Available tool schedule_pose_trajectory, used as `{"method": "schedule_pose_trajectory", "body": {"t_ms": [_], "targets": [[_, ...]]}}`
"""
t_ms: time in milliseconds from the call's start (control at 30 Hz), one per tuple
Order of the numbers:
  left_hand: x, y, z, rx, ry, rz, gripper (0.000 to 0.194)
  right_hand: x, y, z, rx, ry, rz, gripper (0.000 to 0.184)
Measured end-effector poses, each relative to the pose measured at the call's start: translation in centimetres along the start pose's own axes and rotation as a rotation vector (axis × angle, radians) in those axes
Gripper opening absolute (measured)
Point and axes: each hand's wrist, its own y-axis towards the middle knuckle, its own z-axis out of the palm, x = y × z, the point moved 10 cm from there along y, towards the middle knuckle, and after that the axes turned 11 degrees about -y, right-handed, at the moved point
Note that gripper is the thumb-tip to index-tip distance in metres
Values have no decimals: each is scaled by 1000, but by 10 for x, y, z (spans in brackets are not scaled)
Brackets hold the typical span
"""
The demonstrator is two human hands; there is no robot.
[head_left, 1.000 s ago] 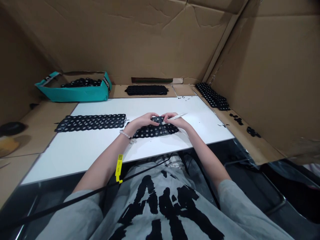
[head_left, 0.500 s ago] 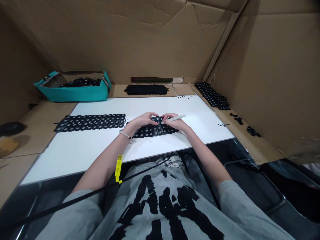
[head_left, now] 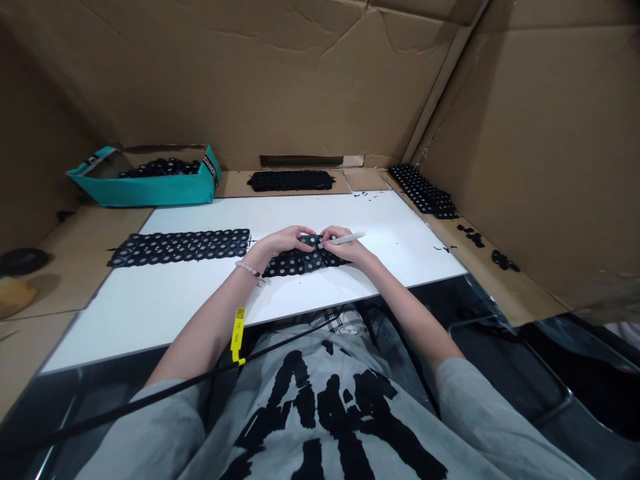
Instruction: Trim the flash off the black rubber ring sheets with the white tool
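Our left hand (head_left: 283,241) pinches a perforated black strip (head_left: 295,265) lying on the white board (head_left: 360,283) — our right hand (head_left: 345,248) closes around a white pen (head_left: 350,238) and rests on that strip — with a second strip (head_left: 177,247) just left.

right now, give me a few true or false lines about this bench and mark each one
1. The right hand holds a white pen. True.
2. The left hand lies apart from the black perforated sheet. False: its fingers are on the sheet.
3. The beaded bracelet is on the right wrist. False: it is on the left wrist.
4. The teal box holds black pieces. True.
5. A second black sheet lies on the white board, to the left of the hands. True.
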Motion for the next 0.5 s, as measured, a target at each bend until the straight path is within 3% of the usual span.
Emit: {"method": "schedule_pose_trajectory", "body": {"t_ms": [133,267,400,500], "targets": [[-3,3,-7,-46,140,64,53,-6,1,0,17,-17,0,7],[-1,4,-18,-94,273,67,39,-25,3,-6,75,62,143,8],[-1,2,-18,-73,263,82,38,-25,10,-7,99,248,178,9],[-2,2,-16,-55,219,99,39,-20,16,-1,93,242,163,9]]}}
